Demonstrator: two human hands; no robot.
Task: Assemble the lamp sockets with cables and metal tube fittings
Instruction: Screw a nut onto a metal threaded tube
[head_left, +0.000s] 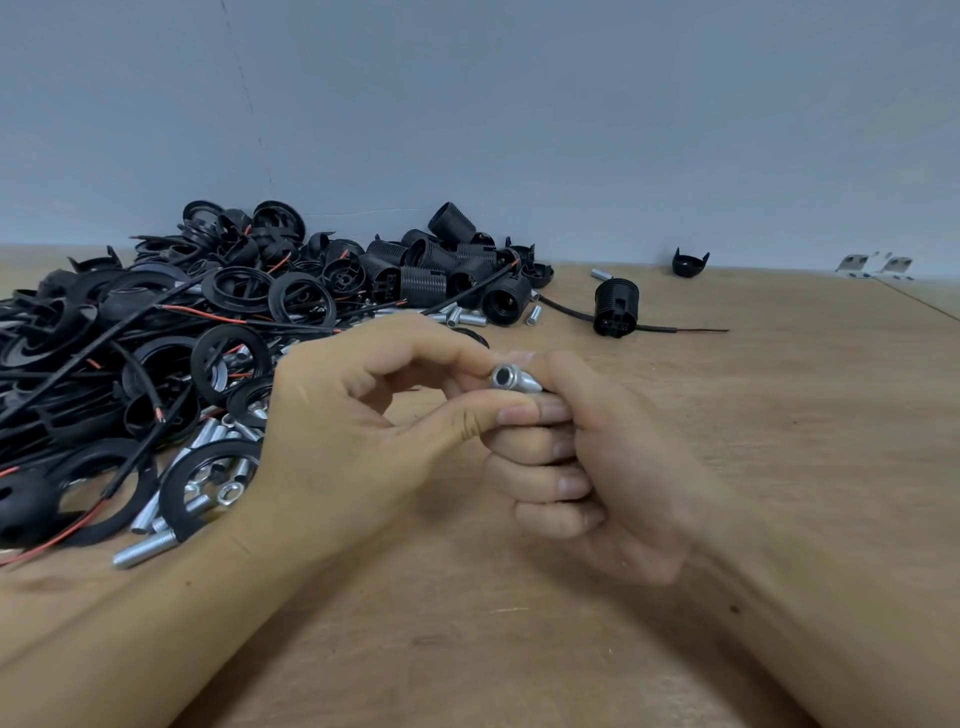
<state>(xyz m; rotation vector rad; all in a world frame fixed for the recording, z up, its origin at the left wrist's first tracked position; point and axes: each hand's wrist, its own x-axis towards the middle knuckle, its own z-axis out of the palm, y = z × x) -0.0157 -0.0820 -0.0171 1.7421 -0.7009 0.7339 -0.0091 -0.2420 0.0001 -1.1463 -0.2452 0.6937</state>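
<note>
Both hands meet above the wooden table (519, 649), just in front of the heap of black socket parts (218, 332): the left hand (358, 441) pinches the open end of a short metal tube fitting (511, 378) between thumb and forefinger, while the right hand (587, 457) is curled round its other end. Behind the hands, to the right of the heap, one lamp socket (615, 306) stands on the table with a black cable (670, 328) lying past it. More loose silver tubes (150, 548) lie at the heap's near edge, left of the left hand.
</note>
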